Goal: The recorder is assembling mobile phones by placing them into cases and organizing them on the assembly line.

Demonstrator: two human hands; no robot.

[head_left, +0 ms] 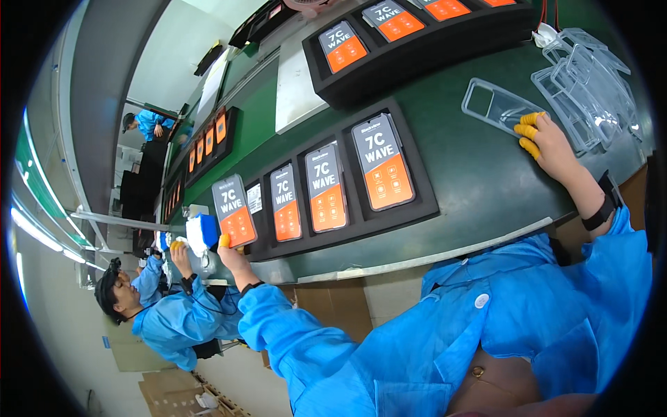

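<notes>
My left hand (235, 259) grips the lower end of a smartphone (234, 206) with a grey and orange screen film, held up at the left end of a black foam tray (422, 210). More phones of the same look lie in that tray's slots, such as the rightmost phone (382, 163). At the right, my right hand (552, 149) has its fingers closed on the edge of a clear phone case (495, 104), just over the green table. Yellow finger cots cover fingertips on both hands. Beside the right hand lies a heap of clear cases (590, 83).
A second black tray (417, 59) of phones stands at the back, near a white board (295, 87). Further left are another phone tray (208, 147) and a blue-and-white object (202, 231). A co-worker (170, 320) in blue works at my left. The green table (465, 187) has a pale front edge.
</notes>
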